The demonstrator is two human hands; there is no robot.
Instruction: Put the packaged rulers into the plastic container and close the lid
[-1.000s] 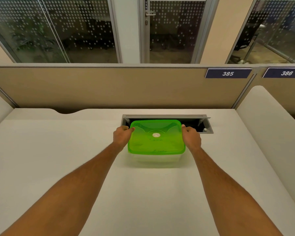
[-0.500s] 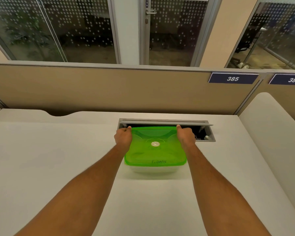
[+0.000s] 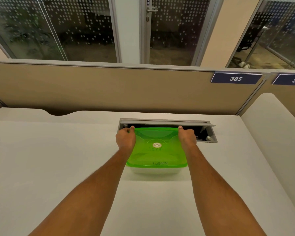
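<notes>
A clear plastic container (image 3: 156, 170) stands on the white desk (image 3: 58, 159), covered by its translucent green lid (image 3: 157, 154) with handwriting and a small round sticker on top. My left hand (image 3: 125, 139) grips the lid's far left corner, thumb on top at the back edge. My right hand (image 3: 187, 137) grips the far right corner in the same way. The packaged rulers are not visible; the lid hides whatever is inside.
Directly behind the container a grey cable hatch (image 3: 167, 122) is sunk into the desk, its flap raised. A beige partition (image 3: 100, 89) with plates 385 (image 3: 235, 78) and 386 closes the back. A white side panel (image 3: 276, 126) rises on the right.
Both hands have slid from the lid's side edges to its far corners. The camera has tipped down a little, so the container sits lower in view.
</notes>
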